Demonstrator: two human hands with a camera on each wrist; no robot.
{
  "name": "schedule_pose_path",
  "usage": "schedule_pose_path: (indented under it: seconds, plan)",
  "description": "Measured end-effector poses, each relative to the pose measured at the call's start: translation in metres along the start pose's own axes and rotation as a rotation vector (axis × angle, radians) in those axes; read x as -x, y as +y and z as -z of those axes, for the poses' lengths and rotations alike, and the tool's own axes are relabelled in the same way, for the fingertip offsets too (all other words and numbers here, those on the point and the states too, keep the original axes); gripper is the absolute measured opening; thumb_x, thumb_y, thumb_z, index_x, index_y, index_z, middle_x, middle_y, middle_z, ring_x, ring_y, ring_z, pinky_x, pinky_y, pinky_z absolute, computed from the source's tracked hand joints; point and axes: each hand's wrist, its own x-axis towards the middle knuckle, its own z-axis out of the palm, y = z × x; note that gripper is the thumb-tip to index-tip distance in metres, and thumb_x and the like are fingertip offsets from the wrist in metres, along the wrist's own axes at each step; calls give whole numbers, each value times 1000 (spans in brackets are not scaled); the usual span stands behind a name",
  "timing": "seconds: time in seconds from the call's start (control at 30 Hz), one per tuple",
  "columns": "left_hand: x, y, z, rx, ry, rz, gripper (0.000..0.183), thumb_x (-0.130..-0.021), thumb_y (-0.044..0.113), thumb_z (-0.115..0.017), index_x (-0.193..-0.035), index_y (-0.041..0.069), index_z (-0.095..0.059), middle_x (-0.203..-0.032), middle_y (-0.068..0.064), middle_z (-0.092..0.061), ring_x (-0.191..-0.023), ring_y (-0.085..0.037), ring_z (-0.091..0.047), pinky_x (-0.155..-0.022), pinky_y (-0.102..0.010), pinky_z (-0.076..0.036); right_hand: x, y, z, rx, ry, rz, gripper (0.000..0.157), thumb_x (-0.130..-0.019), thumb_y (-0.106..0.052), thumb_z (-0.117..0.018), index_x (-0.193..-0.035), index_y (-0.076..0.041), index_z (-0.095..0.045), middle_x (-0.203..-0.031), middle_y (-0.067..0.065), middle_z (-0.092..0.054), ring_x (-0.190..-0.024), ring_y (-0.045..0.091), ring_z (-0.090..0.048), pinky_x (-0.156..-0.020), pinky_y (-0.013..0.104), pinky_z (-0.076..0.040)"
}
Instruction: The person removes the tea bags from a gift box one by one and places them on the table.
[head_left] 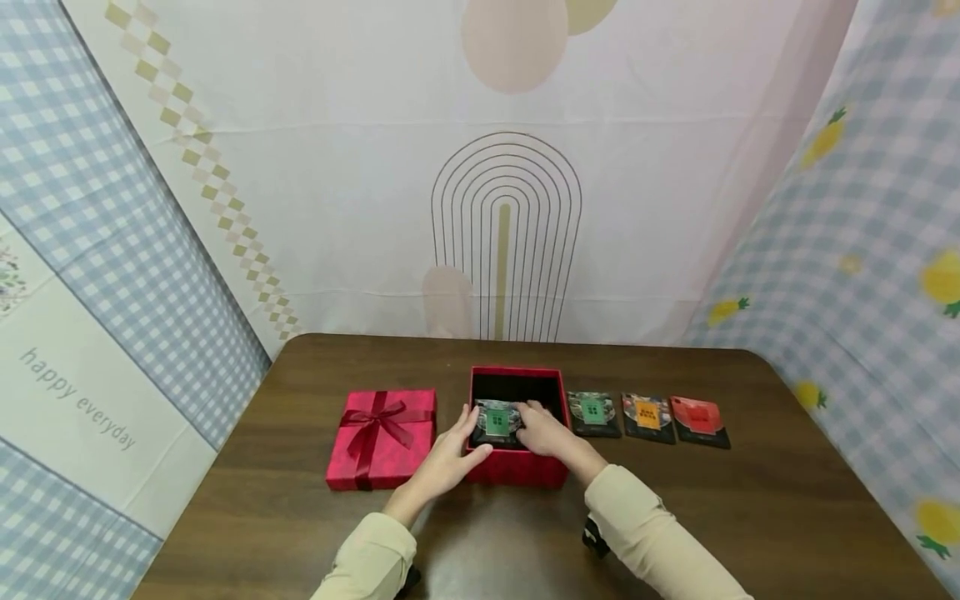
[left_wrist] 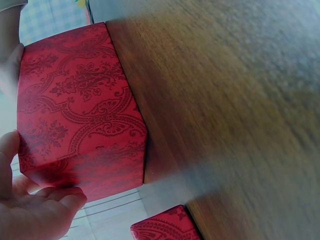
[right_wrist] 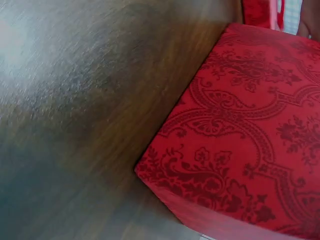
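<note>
A red patterned gift box (head_left: 517, 468) stands uncovered on the table, its inside black. In its near part lies a black sachet with a green label (head_left: 497, 422). My right hand (head_left: 543, 431) reaches over the box's right rim and pinches the sachet's right edge. Relaxed fingers of my left hand (head_left: 448, 454) rest along the box's left side, with the thumb by its near left corner. The left wrist view shows the fingertips (left_wrist: 75, 196) against the box's side wall. In the right wrist view the box wall (right_wrist: 240, 130) fills the right half; the right fingers are hidden.
Left of the box lies its red lid (head_left: 408, 454) with a dark red ribbon bow. To the right, in a row, are a green-labelled sachet (head_left: 593, 414), an orange-labelled sachet (head_left: 647, 417) and a red-labelled sachet (head_left: 700, 421). A brown wooden table (head_left: 787, 500) carries everything; a cloth backdrop (head_left: 360, 208) hangs behind it.
</note>
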Motion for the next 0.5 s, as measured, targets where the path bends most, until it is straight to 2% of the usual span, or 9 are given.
schedule_pose_path:
  seconds: [0.1,0.23,0.4,0.5]
  plan:
    - [1,0,-2,4,0,6,66,-91,25,-56,-142,-3,-25,-146,-28,-17,-129,-42,-29,-100,-52,-30,1,0,-2,18,-131,-72,50,-88,-8,-50,-132,11,-38,-135,28,-39,-127,39,-35,-102,48,-30]
    - [0,1,-2,-2,13,-2,66,-91,24,-56,-142,-3,-25,-146,-28,-17,-129,-41,-30,-101,-51,-30,-1,0,0,-45,-250,-97,52,-89,-10,-47,-135,11,-34,-138,27,-37,-128,36,-34,-104,46,-28]
    - [-1,1,0,-10,20,4,65,-90,22,-57,-141,-4,-26,-146,-28,-17,-129,-41,-30,-101,-51,-29,-6,0,2,-144,-285,-55,51,-90,-6,-45,-137,9,-32,-141,25,-34,-131,35,-29,-106,46,-24]
    - [-1,-1,-1,-10,18,-5,65,-90,23,-56,-140,-6,-27,-145,-30,-18,-128,-42,-30,-100,-52,-30,-6,1,1,-210,-295,-68,51,-90,-5,-45,-138,8,-31,-142,25,-31,-133,35,-26,-106,47,-22]
